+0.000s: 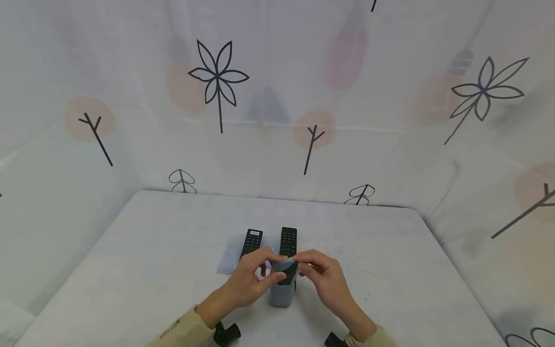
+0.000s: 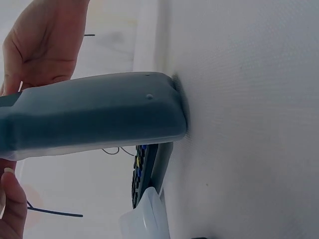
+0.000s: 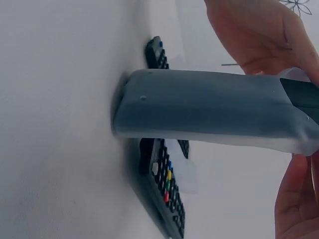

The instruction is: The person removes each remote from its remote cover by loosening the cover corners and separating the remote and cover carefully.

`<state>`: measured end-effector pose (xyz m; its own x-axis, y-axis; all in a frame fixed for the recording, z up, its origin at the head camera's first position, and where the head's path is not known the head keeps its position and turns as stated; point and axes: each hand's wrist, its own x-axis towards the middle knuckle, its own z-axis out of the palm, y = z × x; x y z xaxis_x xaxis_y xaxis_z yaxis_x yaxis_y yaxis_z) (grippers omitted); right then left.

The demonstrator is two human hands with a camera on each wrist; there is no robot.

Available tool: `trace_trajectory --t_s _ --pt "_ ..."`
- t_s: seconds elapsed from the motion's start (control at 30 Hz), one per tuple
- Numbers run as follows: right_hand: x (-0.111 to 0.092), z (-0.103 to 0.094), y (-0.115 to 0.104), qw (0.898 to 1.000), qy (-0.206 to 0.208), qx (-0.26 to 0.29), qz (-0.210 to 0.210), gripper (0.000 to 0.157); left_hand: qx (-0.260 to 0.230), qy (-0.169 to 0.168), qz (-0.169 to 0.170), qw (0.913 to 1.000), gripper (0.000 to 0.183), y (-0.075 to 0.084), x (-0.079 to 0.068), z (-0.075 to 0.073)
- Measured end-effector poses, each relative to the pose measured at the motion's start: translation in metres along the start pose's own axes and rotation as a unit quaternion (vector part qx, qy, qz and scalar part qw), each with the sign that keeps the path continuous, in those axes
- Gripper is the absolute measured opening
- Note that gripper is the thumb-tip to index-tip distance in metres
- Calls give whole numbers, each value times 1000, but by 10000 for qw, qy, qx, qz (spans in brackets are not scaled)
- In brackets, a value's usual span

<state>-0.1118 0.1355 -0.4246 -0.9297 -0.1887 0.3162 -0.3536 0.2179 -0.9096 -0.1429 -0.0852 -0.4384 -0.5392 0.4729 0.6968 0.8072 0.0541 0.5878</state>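
A dark remote control (image 1: 286,276) stands upright on the table inside a translucent bluish sleeve (image 1: 281,296). The sleeve's lower end touches the tabletop in both wrist views. My left hand (image 1: 248,279) pinches the sleeve's upper edge from the left, thumb at the near side. From the right, my right hand (image 1: 328,282) pinches the opposite corner of that edge. In the right wrist view, the bare top of the remote (image 3: 301,93) shows above the sleeve (image 3: 209,105). Its keys are not visible.
Behind the hands lie two more black remotes, one at left (image 1: 252,241) and one at right (image 1: 288,241). A flat translucent sleeve (image 1: 229,258) lies by the left remote. The white table (image 1: 173,231) ends at a patterned cloth wall (image 1: 260,159).
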Motion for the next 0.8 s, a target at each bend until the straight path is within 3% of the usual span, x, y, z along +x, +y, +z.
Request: trace_trajectory --t_s 0.13,0.23,0.37,0.5,0.67,0.8 --pt "-3 -1 -2 9999 -104 -125 -59 18 30 -74 -20 10000 32 0 1 -1" --pt "-4 0 -3 9986 -95 -326 -399 25 118 -161 67 9998 31 0 2 -2" --pt "-5 7 -11 9926 256 -739 -932 30 351 -366 288 9983 29 2 3 -5" --pt "-5 13 -30 9837 604 -1146 -1244 29 938 -751 493 9915 28 6 8 -13" --pt "-4 14 -37 9800 623 -1213 -1446 29 1917 -1323 934 9680 30 13 16 -24" --pt "-4 15 -35 9794 561 -1149 -1560 29 2892 -1470 1494 9340 36 18 21 -29"
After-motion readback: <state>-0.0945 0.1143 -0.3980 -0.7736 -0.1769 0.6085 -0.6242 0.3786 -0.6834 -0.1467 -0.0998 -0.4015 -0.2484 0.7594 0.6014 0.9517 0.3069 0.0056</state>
